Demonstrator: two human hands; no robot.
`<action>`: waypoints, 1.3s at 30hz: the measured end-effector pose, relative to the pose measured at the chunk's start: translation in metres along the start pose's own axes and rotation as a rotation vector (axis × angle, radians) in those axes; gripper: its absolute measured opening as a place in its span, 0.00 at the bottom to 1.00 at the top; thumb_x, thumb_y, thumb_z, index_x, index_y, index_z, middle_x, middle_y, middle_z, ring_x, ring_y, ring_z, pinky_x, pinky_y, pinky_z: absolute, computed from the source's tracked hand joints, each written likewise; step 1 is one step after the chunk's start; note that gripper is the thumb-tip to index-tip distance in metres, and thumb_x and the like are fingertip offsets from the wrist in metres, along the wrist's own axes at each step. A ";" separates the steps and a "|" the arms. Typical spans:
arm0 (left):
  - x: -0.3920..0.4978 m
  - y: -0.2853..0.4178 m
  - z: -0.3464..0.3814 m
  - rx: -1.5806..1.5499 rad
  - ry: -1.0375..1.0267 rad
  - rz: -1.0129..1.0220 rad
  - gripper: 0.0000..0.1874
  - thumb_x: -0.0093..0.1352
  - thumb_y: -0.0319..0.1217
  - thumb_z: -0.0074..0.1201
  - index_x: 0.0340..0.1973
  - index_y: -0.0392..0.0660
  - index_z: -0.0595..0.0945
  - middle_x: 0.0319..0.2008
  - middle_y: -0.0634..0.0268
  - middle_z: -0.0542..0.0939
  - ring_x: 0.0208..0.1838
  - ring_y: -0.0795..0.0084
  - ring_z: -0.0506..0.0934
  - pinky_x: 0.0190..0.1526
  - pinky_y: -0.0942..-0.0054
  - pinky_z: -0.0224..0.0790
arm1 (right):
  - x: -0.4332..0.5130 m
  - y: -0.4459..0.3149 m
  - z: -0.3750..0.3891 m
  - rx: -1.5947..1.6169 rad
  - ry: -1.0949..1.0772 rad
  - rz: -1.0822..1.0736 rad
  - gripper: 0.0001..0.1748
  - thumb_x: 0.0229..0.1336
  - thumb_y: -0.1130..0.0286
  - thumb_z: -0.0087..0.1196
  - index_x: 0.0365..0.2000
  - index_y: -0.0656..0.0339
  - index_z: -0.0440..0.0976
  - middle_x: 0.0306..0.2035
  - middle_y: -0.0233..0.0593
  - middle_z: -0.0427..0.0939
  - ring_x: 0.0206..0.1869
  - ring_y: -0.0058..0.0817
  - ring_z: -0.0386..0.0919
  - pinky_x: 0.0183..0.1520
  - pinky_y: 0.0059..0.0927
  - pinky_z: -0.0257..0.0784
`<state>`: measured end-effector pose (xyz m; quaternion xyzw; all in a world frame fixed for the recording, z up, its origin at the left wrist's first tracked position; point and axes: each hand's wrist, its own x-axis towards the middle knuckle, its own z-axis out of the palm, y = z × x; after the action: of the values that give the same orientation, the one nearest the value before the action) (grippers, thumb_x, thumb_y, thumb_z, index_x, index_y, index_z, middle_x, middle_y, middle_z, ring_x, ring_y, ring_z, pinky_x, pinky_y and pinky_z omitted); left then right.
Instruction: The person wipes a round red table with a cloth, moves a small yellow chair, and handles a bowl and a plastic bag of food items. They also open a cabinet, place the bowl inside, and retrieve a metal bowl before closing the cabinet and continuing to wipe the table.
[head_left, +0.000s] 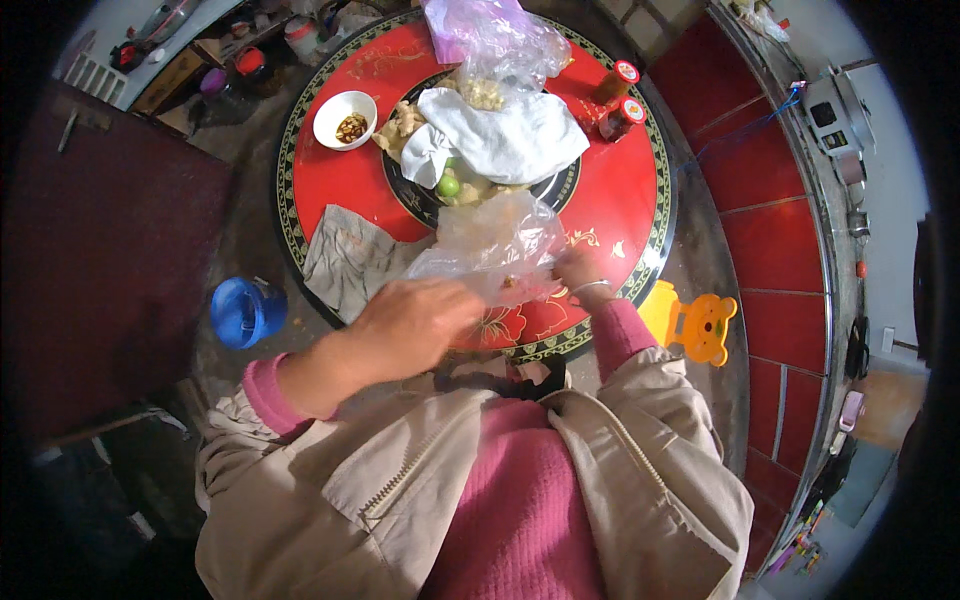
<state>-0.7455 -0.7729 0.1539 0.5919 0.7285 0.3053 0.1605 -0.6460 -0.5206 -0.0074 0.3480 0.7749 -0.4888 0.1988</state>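
Note:
A clear plastic bag (495, 240) lies over the near part of a round red table (630, 180), spread between my hands. My left hand (412, 322) is at the bag's near left edge, its fingers bent together and seemingly gripping the film. At the bag's right edge, my right hand (576, 270), with a bangle at the wrist, has its fingers closed on the plastic. Small brown bits show through the bag near the right hand. Beyond it, a white cloth (525, 142) covers part of the table's black centre, beside ginger root (407, 118) and a green round fruit (448, 186).
A grey rag (349, 251) lies left of the bag. Farther back are a white bowl with dark sauce (345, 120), lidded jars (622, 120) and a purple plastic bag (495, 30). On the floor stand a blue bucket (244, 313) and a yellow bear-shaped stool (706, 328).

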 end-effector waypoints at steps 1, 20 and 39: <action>0.000 -0.001 -0.007 0.010 0.028 -0.002 0.03 0.58 0.25 0.45 0.27 0.40 0.73 0.23 0.60 0.73 0.29 0.60 0.73 0.28 0.67 0.65 | -0.003 0.005 -0.004 0.091 0.151 -0.108 0.11 0.45 0.74 0.51 0.33 0.66 0.70 0.30 0.40 0.74 0.31 0.24 0.72 0.34 0.23 0.66; 0.005 0.019 -0.079 -0.241 0.621 -0.037 0.01 0.61 0.21 0.43 0.28 0.37 0.71 0.24 0.61 0.71 0.27 0.72 0.69 0.37 0.70 0.63 | -0.132 -0.073 -0.140 0.300 0.336 -0.494 0.08 0.45 0.73 0.53 0.30 0.64 0.70 0.25 0.26 0.70 0.25 0.10 0.65 0.23 0.14 0.62; -0.021 -0.013 -0.012 -0.766 -0.256 -0.489 0.04 0.63 0.25 0.44 0.30 0.37 0.72 0.20 0.71 0.70 0.24 0.84 0.66 0.27 0.83 0.60 | -0.106 0.006 -0.073 0.123 0.032 -0.288 0.14 0.42 0.81 0.52 0.35 0.64 0.69 0.20 0.22 0.59 0.23 0.11 0.61 0.28 0.16 0.62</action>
<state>-0.7572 -0.7975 0.1524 0.3342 0.6557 0.4300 0.5229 -0.5675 -0.4898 0.0897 0.2526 0.7885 -0.5531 0.0928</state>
